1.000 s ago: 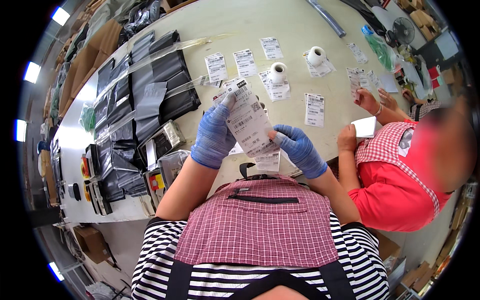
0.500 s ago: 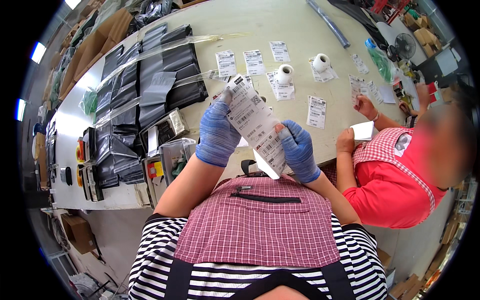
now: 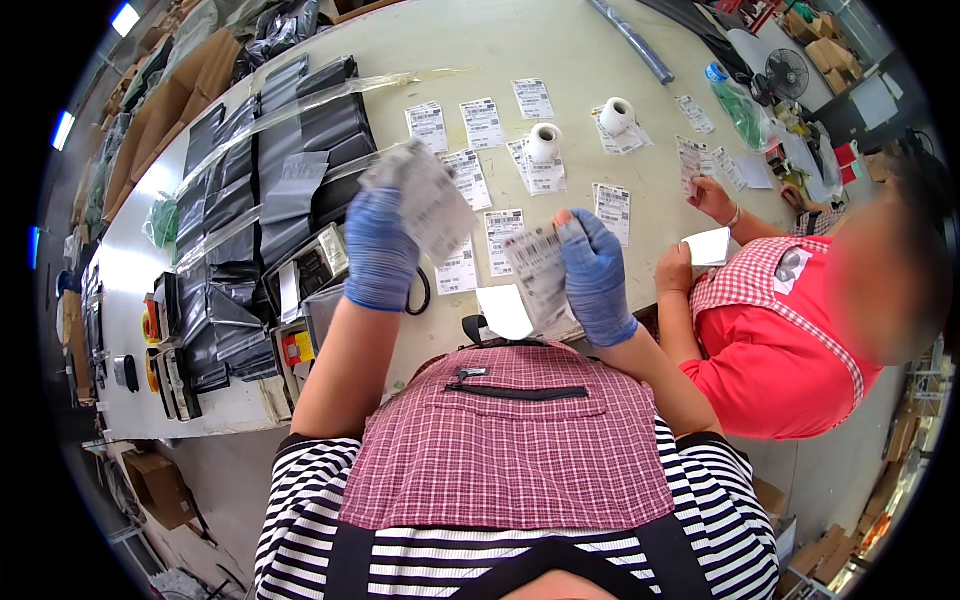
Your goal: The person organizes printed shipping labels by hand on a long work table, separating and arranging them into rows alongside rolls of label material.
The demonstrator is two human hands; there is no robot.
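Observation:
My left hand [image 3: 380, 250], in a blue glove, holds a stack of white printed labels [image 3: 430, 200] up over the table; the stack is blurred. My right hand [image 3: 592, 270], also in a blue glove, holds a single printed label [image 3: 537, 268] a little to the right and lower. The two hands are apart. A blank white backing sheet [image 3: 503, 312] lies at the table edge below them. More printed labels [image 3: 483, 123] lie in rows on the pale table [image 3: 560, 50] beyond my hands.
Two white label rolls [image 3: 544, 142] stand among the labels. Stacks of dark mailer bags [image 3: 300, 150] and small boxed items [image 3: 300, 345] fill the left side. A person in red [image 3: 790, 350] at my right handles labels. A green bottle [image 3: 740, 105] lies far right.
My hands have pulled apart: the left carried the label stack up and leftward, while the right now holds one label separated from it.

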